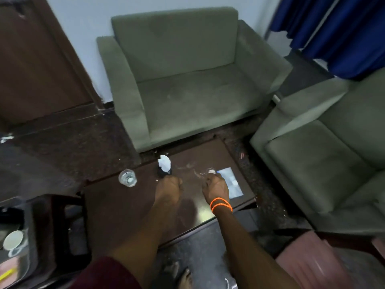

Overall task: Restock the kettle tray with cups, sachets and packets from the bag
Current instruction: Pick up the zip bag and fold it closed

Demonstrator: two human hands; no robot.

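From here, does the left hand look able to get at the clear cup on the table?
Probably yes. The left hand is over the table, closed near a dark item with white paper. The clear cup stands to its left with bare tabletop between them.

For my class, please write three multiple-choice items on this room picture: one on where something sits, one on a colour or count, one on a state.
1. Where is the clear glass?
A. on the armchair seat
B. at the low table's far left edge
C. on the floor

2. What colour are the bands on the right wrist?
A. orange
B. green
C. white

3. How is the right hand held?
A. spread flat
B. raised high
C. curled closed on the tabletop

Key: B, the glass stands at the table edge; A, two bright orange loops show; C, its fingers are tucked under.
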